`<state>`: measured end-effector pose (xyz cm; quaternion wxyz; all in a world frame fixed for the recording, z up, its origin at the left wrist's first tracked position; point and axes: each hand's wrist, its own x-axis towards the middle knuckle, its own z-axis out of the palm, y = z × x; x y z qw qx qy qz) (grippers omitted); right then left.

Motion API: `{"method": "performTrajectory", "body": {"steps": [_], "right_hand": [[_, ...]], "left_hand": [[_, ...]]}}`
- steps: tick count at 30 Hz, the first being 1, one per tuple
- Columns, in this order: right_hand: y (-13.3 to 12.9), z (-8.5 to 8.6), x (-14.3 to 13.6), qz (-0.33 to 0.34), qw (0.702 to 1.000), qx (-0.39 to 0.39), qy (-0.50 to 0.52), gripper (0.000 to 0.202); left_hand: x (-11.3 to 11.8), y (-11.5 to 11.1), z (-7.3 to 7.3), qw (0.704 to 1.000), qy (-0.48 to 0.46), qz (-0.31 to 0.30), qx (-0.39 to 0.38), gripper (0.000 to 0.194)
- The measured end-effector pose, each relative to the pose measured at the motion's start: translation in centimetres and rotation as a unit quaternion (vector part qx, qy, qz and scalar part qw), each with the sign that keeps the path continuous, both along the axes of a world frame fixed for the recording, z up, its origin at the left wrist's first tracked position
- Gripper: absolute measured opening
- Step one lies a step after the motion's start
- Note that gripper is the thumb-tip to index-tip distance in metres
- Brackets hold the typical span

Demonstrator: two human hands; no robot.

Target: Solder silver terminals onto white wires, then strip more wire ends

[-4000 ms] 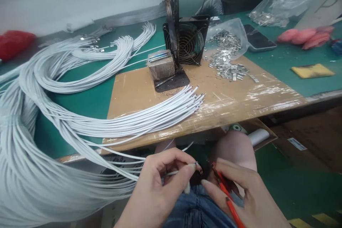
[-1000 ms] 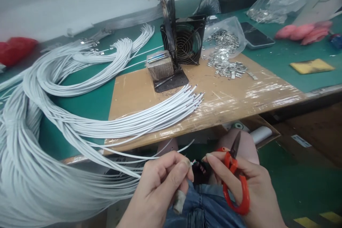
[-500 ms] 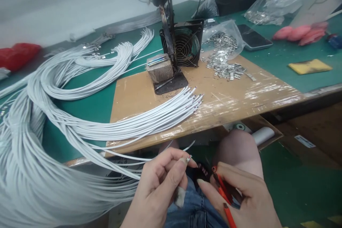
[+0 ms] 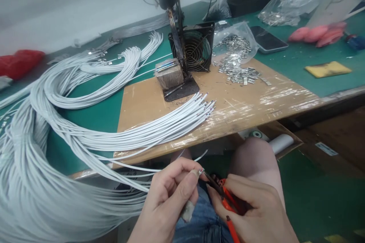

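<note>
My left hand (image 4: 172,195) is closed, pinching the stripped end of a white cable (image 4: 201,171) between thumb and forefinger. A greyish wrap (image 4: 187,211) shows at one of its fingers. In my right hand (image 4: 255,207) are red-handled pliers (image 4: 228,204); their dark jaws reach to the cable end. Whether the jaws grip the wires is too small to tell. Both hands are above my lap, in front of the table edge. A large bundle of white cables (image 4: 23,182) hangs at the left, and a fanned group of cables (image 4: 159,131) lies on the brown board (image 4: 256,102).
A soldering iron (image 4: 175,34) on a stand points down beside a black fan (image 4: 198,47) and a small block (image 4: 169,78). Metal connector shells (image 4: 239,72) spill from a plastic bag. A phone (image 4: 269,39), a yellow sponge (image 4: 327,69) and a pink object (image 4: 318,34) lie rightward.
My right hand has moved left with the pliers, bringing their jaws up to the cable end. My left hand has stayed almost still, keeping its pinch.
</note>
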<state>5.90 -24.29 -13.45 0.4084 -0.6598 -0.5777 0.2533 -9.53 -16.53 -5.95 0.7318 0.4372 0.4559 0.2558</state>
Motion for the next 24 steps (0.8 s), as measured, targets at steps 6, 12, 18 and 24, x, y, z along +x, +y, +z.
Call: {"method": "performTrajectory", "body": {"steps": [6,12,18,24], "right_hand": [[0.19,0.37,-0.09,-0.006,1.000,0.018,-0.012,0.039],[0.06,0.21,0.37,0.015,0.999,0.018,-0.022,0.039],[0.40,0.24,0.33,0.020,0.998,0.046,-0.031,0.036],[0.69,0.53,0.28,0.008,0.995,0.077,-0.054,0.037]], "left_hand": [[-0.02,0.01,-0.08,1.000,0.005,0.002,0.003,0.036],[-0.09,0.00,-0.14,1.000,0.010,0.002,0.007,0.035],[0.01,-0.04,-0.10,1.000,0.000,0.009,-0.001,0.037],[-0.05,-0.02,-0.11,1.000,0.007,0.011,0.001,0.036]]}}
